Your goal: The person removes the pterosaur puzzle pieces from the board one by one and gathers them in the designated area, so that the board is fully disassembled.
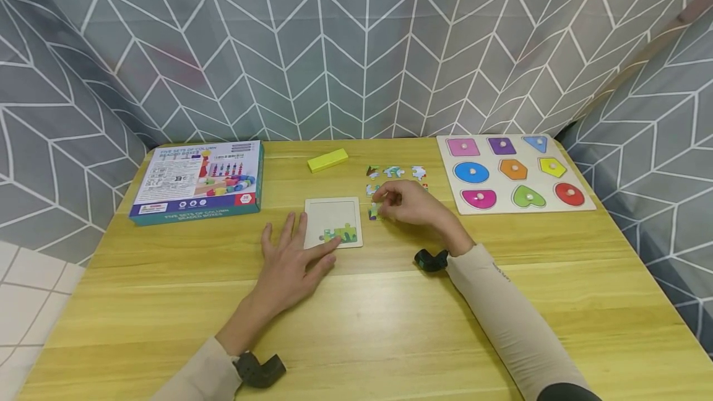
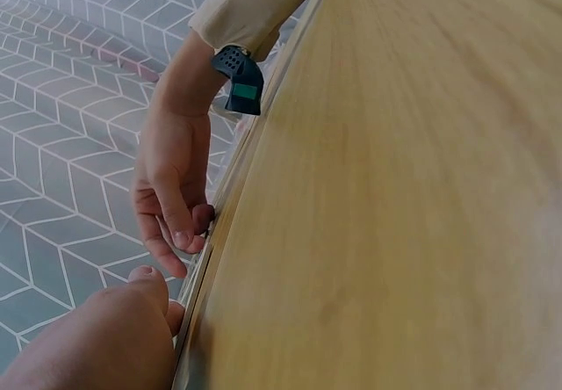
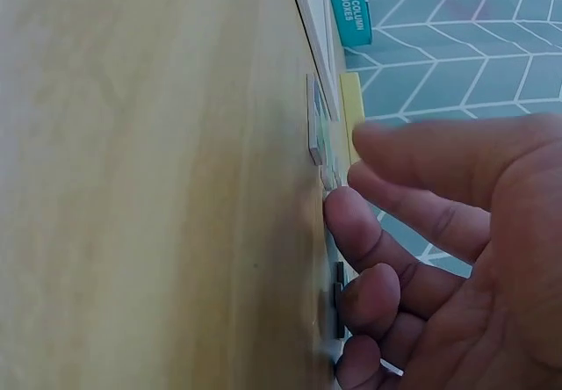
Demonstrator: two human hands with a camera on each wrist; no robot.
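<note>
My left hand [image 1: 291,263] lies spread over the left and lower edge of a square puzzle tray [image 1: 330,208], its fingers straight. A few joined green jigsaw pieces [image 1: 341,234] sit along the tray's lower side, under the tip of the left index finger. Right of the tray, my right hand [image 1: 411,203] reaches down over loose jigsaw pieces [image 1: 393,171], hiding some of them. Its thumb and fingertips hover right at a green and purple piece [image 1: 374,211]. In the right wrist view, thumb and index finger stand apart, with a jigsaw piece [image 3: 314,119] lying beyond them.
A yellow block [image 1: 328,160] lies behind the tray. At the left back is a boxed bead set [image 1: 197,181]; at the right back, a board of coloured knobbed shapes [image 1: 515,173]. A grey patterned curtain [image 1: 345,48] hangs along the table's far edge.
</note>
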